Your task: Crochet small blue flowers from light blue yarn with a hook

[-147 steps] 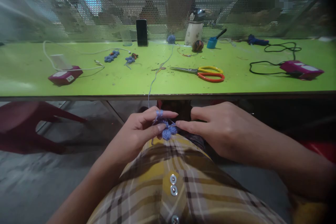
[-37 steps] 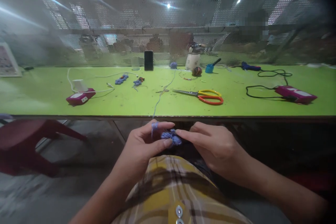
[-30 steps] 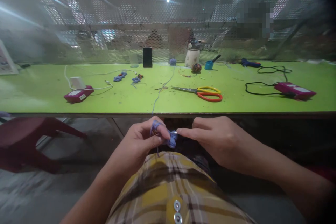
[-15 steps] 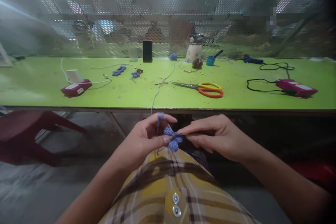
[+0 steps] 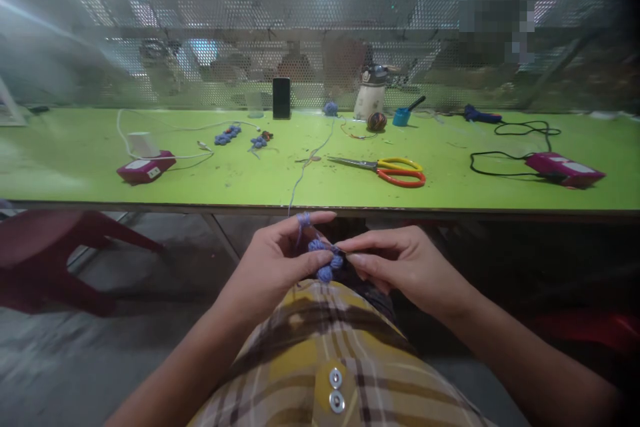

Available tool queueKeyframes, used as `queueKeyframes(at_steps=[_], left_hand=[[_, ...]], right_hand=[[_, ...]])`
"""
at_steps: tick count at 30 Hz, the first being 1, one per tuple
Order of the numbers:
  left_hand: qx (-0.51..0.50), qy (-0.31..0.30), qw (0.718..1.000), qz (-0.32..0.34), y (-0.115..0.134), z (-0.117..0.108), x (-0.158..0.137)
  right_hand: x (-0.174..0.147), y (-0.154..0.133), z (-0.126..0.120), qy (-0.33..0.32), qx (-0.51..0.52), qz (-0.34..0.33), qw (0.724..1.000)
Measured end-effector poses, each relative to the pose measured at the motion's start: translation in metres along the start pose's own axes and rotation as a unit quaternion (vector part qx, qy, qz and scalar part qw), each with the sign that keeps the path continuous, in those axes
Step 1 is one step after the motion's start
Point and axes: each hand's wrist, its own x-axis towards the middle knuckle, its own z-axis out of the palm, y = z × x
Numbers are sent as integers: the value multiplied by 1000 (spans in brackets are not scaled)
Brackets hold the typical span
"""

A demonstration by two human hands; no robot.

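Below the table edge, my left hand (image 5: 280, 257) pinches a small blue-purple crochet flower (image 5: 325, 273) between thumb and fingers. Blue yarn (image 5: 303, 219) is wrapped round its raised index finger and runs up over the table to a yarn ball (image 5: 331, 109). My right hand (image 5: 395, 257) is closed, fingertips pressed together at the flower's right side. From that pinch a thin crochet hook (image 5: 342, 251) reaches into the stitches; most of it is hidden by the fingers.
On the green table (image 5: 240, 180) lie scissors (image 5: 377, 165), crocheted pieces (image 5: 228, 135), a dark yarn ball (image 5: 377, 122), a blue pot (image 5: 401, 116), a jug (image 5: 371, 97) and a phone (image 5: 281, 98). Magenta power blocks (image 5: 147, 167) sit at both sides; a stool (image 5: 45, 253) stands left.
The right hand has shifted slightly left, closer to the left hand. The flower has turned a little and moved slightly left, and the left thumb now covers more of it.
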Motion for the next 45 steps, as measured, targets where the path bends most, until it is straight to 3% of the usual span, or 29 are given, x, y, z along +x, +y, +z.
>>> queueKeyframes(at_steps=[5, 11, 17, 23, 28, 36, 40, 43, 45], left_hand=[[42, 3, 999, 24, -5, -5, 4], [-7, -9, 998, -58, -12, -15, 7], [-7, -19, 999, -41, -12, -12, 3], [-34, -33, 998, -35, -13, -9, 1], [-13, -73, 997, -37, -11, -12, 3], [-4, -62, 995, -80, -12, -17, 7], [113, -57, 992, -9, -11, -10, 6], [283, -18, 950, 128, -14, -5, 6], [312, 23, 932, 183, -18, -3, 5]], right_hand=[[0, 0, 3, 15, -46, -58, 997], [-1, 3, 4, 37, -71, -75, 994], [2, 9, 4, 28, 22, 24, 999], [6, 14, 5, 1, 126, 111, 986], [6, 17, 6, 1, 125, 116, 985], [3, 15, 7, 9, 72, 94, 993], [7, 18, 6, -5, 65, 96, 993], [10, 22, 10, 10, 111, 103, 988], [9, 24, 18, 41, 175, 93, 979]])
